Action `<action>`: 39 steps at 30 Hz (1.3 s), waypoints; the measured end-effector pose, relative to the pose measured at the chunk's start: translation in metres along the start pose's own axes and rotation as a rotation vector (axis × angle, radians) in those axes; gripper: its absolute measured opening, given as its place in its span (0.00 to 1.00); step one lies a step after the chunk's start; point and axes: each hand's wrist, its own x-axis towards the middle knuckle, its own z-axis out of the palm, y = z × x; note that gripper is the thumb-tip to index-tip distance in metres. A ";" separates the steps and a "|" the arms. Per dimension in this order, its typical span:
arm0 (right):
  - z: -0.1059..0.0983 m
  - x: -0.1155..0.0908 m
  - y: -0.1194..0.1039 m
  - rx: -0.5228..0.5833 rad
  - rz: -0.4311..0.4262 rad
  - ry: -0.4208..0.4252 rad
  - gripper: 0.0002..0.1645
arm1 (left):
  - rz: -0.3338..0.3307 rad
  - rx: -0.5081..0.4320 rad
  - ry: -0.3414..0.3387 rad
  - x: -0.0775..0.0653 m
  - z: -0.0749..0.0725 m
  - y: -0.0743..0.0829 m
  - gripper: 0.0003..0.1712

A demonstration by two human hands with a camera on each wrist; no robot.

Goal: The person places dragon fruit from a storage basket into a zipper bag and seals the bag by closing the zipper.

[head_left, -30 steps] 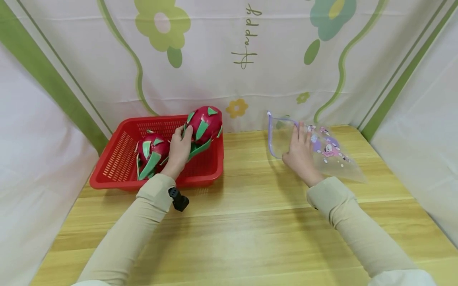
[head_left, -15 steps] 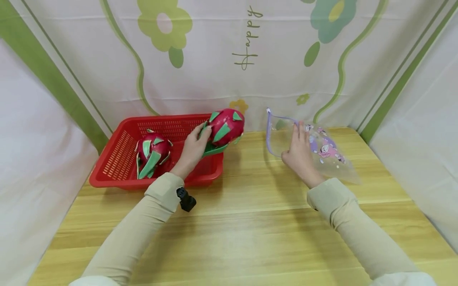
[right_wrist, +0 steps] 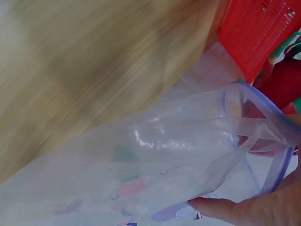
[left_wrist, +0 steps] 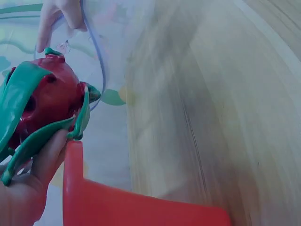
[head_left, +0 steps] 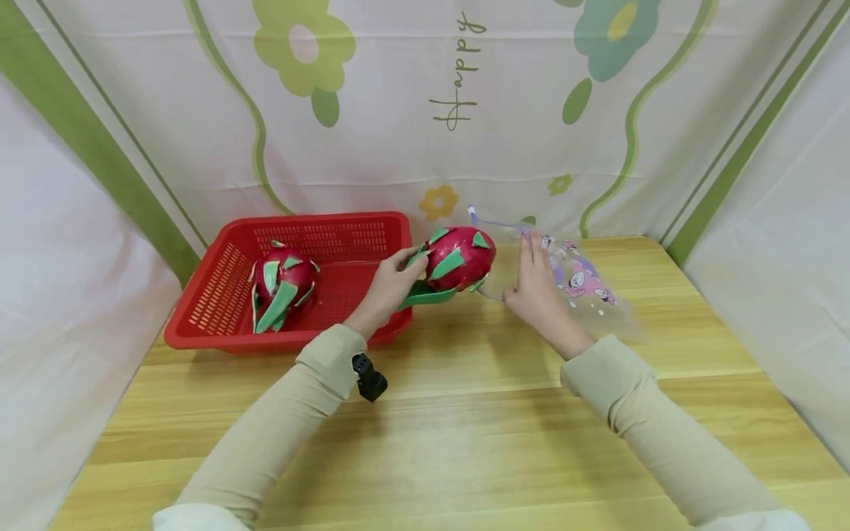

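In the head view my left hand (head_left: 390, 286) grips a red dragon fruit (head_left: 465, 257) with green leaf scales, just past the basket's right side. Its round end points right, at the mouth of a clear zip bag (head_left: 587, 291). My right hand (head_left: 539, 299) pinches that bag near its purple-edged opening, fingers pointing up. Seen from the right wrist, the bag's mouth (right_wrist: 263, 101) gapes open toward the fruit, with my thumb against the film. A second dragon fruit (head_left: 292, 276) lies in the left part of the red basket (head_left: 365, 335).
The red plastic basket with perforated walls stands at the left of the wooden table (head_left: 458, 442). Behind the table hangs a white curtain (head_left: 392, 147) with flower prints. A small black device (head_left: 369, 377) sits at my left wrist.
My left hand has lifted the dragon fruit out of the basket and carried it right, up to the bag's mouth. My right hand has shifted slightly left with the bag.
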 end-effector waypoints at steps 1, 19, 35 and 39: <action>0.000 -0.001 -0.002 0.000 -0.007 -0.005 0.56 | -0.004 0.002 -0.007 0.000 0.001 0.000 0.30; 0.009 -0.005 -0.016 0.040 -0.136 0.000 0.55 | 0.002 -0.166 -0.009 0.005 0.020 -0.003 0.28; 0.007 -0.004 -0.009 0.049 -0.192 -0.055 0.57 | -0.074 -0.194 0.079 0.013 0.035 -0.001 0.26; 0.008 -0.003 -0.011 0.056 -0.226 -0.035 0.56 | -0.058 -0.183 0.098 0.013 0.038 0.000 0.27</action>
